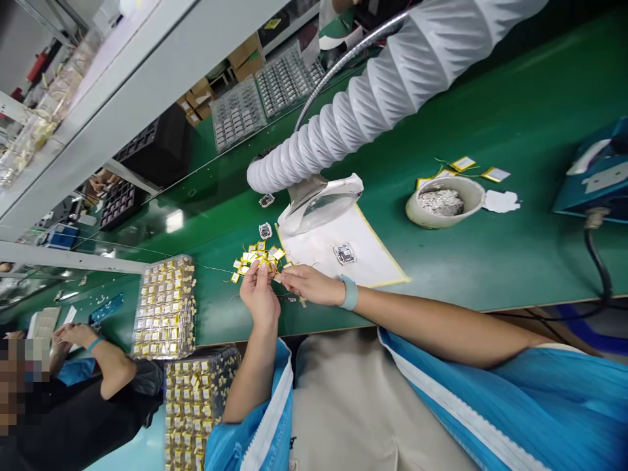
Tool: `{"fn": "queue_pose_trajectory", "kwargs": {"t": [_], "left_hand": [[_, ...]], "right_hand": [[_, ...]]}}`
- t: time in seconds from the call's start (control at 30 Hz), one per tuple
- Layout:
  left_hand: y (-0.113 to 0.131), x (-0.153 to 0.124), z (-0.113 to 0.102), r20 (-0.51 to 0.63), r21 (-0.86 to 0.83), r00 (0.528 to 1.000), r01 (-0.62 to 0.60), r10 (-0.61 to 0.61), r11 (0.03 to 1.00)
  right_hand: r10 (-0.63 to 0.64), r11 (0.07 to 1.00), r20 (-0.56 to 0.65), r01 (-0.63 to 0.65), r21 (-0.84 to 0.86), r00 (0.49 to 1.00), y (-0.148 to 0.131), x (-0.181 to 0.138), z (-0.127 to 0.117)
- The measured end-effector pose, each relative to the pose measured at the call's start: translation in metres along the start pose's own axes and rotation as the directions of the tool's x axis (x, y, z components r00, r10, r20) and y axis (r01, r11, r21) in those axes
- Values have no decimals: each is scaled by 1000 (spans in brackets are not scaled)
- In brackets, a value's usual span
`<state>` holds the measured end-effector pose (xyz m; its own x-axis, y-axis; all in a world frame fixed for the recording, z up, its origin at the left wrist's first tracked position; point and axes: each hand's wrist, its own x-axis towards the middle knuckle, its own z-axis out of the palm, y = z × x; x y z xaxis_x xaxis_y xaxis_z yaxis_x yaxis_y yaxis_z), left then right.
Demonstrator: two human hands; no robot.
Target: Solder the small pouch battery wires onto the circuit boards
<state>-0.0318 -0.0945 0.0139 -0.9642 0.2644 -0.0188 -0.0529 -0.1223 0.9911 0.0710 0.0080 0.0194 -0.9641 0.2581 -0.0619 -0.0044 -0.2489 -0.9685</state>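
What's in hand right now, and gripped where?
The left hand pinches a small yellow cell at the pile by its near edge; the right hand touches its side. Finer detail unclear.

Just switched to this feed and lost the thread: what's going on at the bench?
A person's left hand pinches one small yellow piece at the edge of a pile on the green table. The right hand, with a wristband, meets it there; its grip is unclear. Filled trays lie to the left, a bowl of grey scraps to the right.
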Motion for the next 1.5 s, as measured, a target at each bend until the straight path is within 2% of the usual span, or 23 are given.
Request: {"fn": "queue_pose_trajectory", "kwargs": {"t": [0.1,0.2,0.3,0.37,0.47,0.57,0.67,0.73,0.83,0.9,1.0,1.13,1.2,1.27,1.37,1.43,1.5], "left_hand": [[-2,12,-8,2,120,998,-57,57,991],[6,33,-26,25,303,989,-144,143,942],[22,56,-42,158,516,965,-263,211,815],[31,73,-40,288,617,928,-369,236,695],[34,106,-7,473,674,851,-516,227,529],[26,146,50,605,677,780,-611,162,412],[17,181,102,665,687,743,-650,80,325],[16,197,119,674,703,738,-655,37,278],[20,206,113,640,744,768,-632,41,216],[24,202,93,589,785,804,-592,77,182],[27,177,51,515,836,849,-528,115,148],[30,135,-11,499,839,853,-520,153,159],[41,127,-50,482,838,853,-516,202,179],[65,133,-101,409,863,874,-464,261,198],[115,166,-186,180,934,927,-266,329,238],[144,196,-236,33,952,948,-127,317,279],[164,223,-272,-63,945,961,-30,270,326]], "right_hand": [[-6,1000,-15,6,0,1000,-1,-2,-1],[0,999,-7,0,50,1000,-1,-6,0],[35,988,24,-38,151,999,0,-7,4],[72,970,51,-81,228,996,1,-7,6],[127,935,77,-145,324,989,0,-4,6],[163,905,67,-177,387,984,-2,-3,3],[178,887,26,-172,428,984,-6,-2,-2],[183,879,-2,-163,448,983,-8,-1,-5],[195,869,-25,-161,469,980,-10,-1,-9],[206,862,-17,-173,477,978,-11,-3,-9],[229,853,28,-214,477,973,-10,-8,-6],[258,853,81,-266,449,963,-8,-16,-4],[267,860,81,-275,430,960,-6,-16,-7],[275,866,55,-272,419,960,-3,-15,-9],[280,870,0,-254,422,960,1,-11,-10],[284,870,-27,-246,427,958,3,-8,-9],[285,873,-41,-242,424,958,4,-4,-8]]}}
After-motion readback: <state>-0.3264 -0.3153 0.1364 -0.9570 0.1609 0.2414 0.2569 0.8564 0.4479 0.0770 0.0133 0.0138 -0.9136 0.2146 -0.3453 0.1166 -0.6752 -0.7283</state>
